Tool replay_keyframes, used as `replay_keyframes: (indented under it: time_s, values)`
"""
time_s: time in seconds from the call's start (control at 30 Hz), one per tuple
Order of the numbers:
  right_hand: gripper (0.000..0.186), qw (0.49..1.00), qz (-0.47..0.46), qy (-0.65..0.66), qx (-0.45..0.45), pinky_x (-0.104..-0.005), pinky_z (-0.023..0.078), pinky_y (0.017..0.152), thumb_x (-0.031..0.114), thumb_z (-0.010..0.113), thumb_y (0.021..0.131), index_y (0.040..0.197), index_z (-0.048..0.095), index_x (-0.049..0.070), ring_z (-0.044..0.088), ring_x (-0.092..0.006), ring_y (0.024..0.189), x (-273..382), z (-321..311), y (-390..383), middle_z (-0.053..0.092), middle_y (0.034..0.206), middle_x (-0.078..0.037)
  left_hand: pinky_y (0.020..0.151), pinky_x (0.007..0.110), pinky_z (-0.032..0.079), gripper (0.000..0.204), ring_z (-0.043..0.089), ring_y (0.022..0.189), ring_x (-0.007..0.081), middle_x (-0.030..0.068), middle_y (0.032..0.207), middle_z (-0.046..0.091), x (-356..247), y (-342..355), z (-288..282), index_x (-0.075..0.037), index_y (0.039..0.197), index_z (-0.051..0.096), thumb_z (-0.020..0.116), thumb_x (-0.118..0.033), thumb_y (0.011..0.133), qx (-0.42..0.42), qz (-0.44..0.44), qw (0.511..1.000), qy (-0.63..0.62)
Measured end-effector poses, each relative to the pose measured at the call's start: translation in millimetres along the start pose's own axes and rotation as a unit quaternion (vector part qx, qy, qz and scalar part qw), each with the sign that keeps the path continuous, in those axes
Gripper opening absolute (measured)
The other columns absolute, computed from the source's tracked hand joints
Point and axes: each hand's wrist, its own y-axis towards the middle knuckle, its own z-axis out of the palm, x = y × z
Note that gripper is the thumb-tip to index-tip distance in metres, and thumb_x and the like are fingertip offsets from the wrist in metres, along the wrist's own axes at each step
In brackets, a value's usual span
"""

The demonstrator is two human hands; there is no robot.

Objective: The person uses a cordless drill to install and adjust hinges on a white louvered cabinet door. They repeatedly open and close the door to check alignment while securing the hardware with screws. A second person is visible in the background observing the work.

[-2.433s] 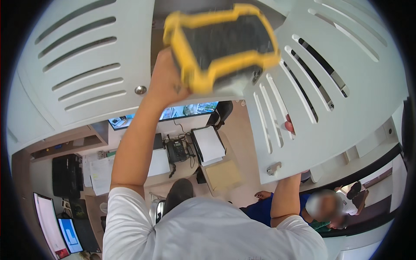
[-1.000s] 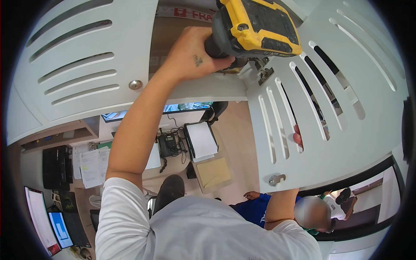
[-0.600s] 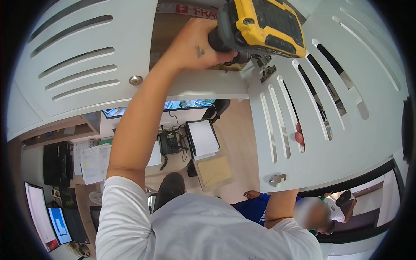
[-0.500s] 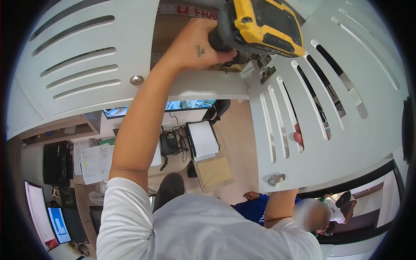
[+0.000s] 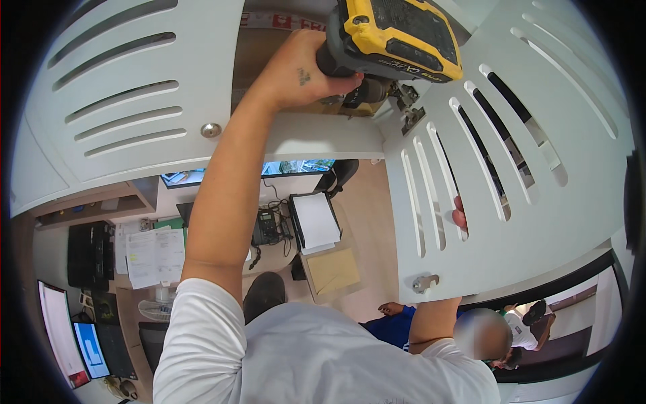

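Note:
High in the view, my left hand [image 5: 296, 71] is wrapped round the handle of a yellow and black cordless drill [image 5: 397, 34], battery end toward me. Its front end reaches toward a metal hinge [image 5: 410, 108] on the open white slatted cupboard door [image 5: 511, 229]; whether the tip touches it I cannot tell. Red fingertips of my right hand [image 5: 459, 214] show through a slot in that door, gripping it from behind; the rest of the hand is hidden. Behind the drill, the cupboard holds brown cardboard with red-and-white tape [image 5: 276, 20]. Another white door [image 5: 114, 135] stands on the left.
Below are a desk with papers [image 5: 153, 259], a phone [image 5: 266, 229], a paper tray [image 5: 313, 222], monitors [image 5: 91, 350] and a fan [image 5: 155, 310]. A person in blue [image 5: 387, 333] is below my right arm, with another in white [image 5: 521, 330] farther right.
Since the oldest frame, the drill has moved right to the hinge and turned, with my left hand still on it. Over the last second it has shifted only slightly.

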Motion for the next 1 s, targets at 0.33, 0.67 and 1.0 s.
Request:
replay_keyframes:
  time_s: [0.33,0.67,1.0]
  values:
    - [0.046,0.998,0.029,-0.032,-0.044,-0.0344,0.066,0.084,0.012,0.078,0.089,0.131,0.067,-0.005,0.076,-0.0248,0.095,11.0,13.6,-6.7,0.075,0.108,-0.017,0.087,0.031,0.059,0.032,0.075,0.09,0.0147,0.0057,0.097,0.081,1.6,-1.1,1.5,-0.003,0.107,0.076,0.088,-0.007,0.078,-0.012,-0.011,1.0,0.005]
    - [0.052,0.997,0.016,0.041,0.071,-0.0521,0.056,0.107,0.026,0.066,0.101,0.142,0.059,-0.004,0.07,-0.0369,0.119,0.4,-17.4,-4.8,0.071,0.12,-0.027,0.086,0.032,0.058,0.024,0.075,0.088,0.0157,0.0066,0.096,0.081,-16.4,-10.2,9.4,-0.004,0.102,0.08,0.086,-0.011,0.079,-0.027,-0.03,0.999,0.019]
    - [0.057,0.905,-0.216,0.127,0.342,-0.0501,0.051,0.11,0.017,0.067,0.098,0.146,0.05,-0.009,0.068,-0.0424,0.121,3.3,-10.9,-18.5,0.062,0.141,-0.032,0.085,0.033,0.058,0.024,0.073,0.093,0.0201,0.0091,0.101,0.079,-126.5,-117.7,-6.8,-0.001,0.105,0.077,0.085,-0.007,0.083,-0.214,-0.116,0.969,0.043]
